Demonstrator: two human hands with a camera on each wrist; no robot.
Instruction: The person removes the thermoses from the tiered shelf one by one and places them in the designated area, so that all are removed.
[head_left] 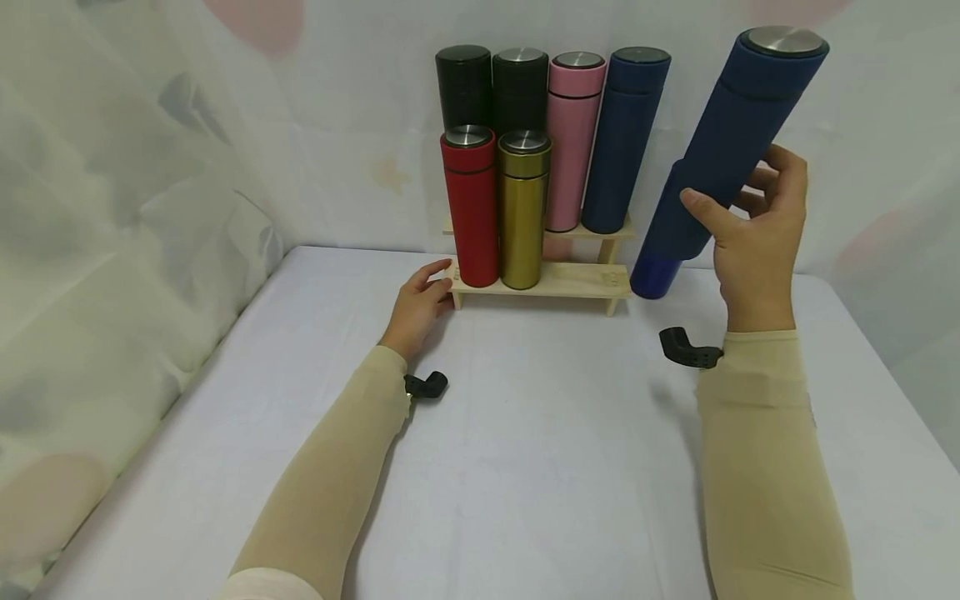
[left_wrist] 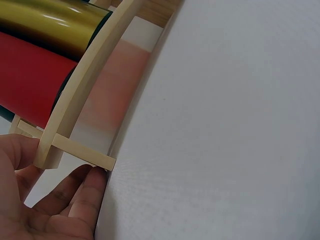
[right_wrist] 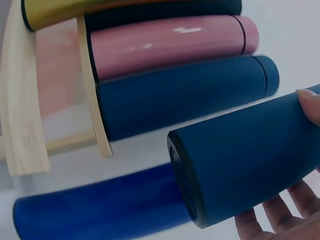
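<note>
My right hand grips a navy thermos with a steel-topped lid, raised and tilted to the right. Its dark base shows in the right wrist view. Behind it stands a brighter blue thermos on the table, its upper part mostly hidden. My left hand holds the left end of a two-tier wooden rack, fingers about the shelf end and leg. A red thermos and a gold thermos stand on the lower tier. Farther back are a pink thermos and another navy thermos.
Two dark thermoses stand at the back left of the rack, a black one and one with a steel lid top. A white cloth covers the table. Patterned fabric hangs at the left and behind.
</note>
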